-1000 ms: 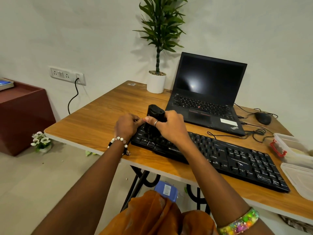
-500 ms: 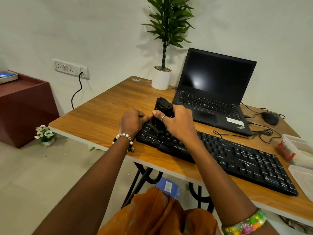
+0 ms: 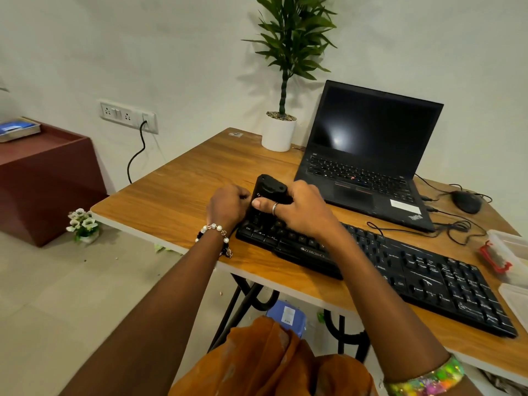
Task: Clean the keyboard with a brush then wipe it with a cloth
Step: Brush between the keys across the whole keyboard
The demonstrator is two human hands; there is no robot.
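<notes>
The right hand point(image 3: 303, 212) gripped a chunky black plastic brush point(image 3: 271, 191) upright on the black keyboard's point(image 3: 400, 267) left end, bristles down for sweeping. The left hand point(image 3: 228, 205), fingers curled (contents hidden), steadied that end on the wooden bench point(image 3: 185, 195).

We are looking at a wooden table point(image 3: 185, 195) that is carrying a black keyboard point(image 3: 414, 270) along its near edge, an open laptop point(image 3: 368, 172) behind it, a potted plant point(image 3: 278, 132), a mouse point(image 3: 466, 202) with tangled cables point(image 3: 457, 228), and plastic containers point(image 3: 508, 252) at the right.
</notes>
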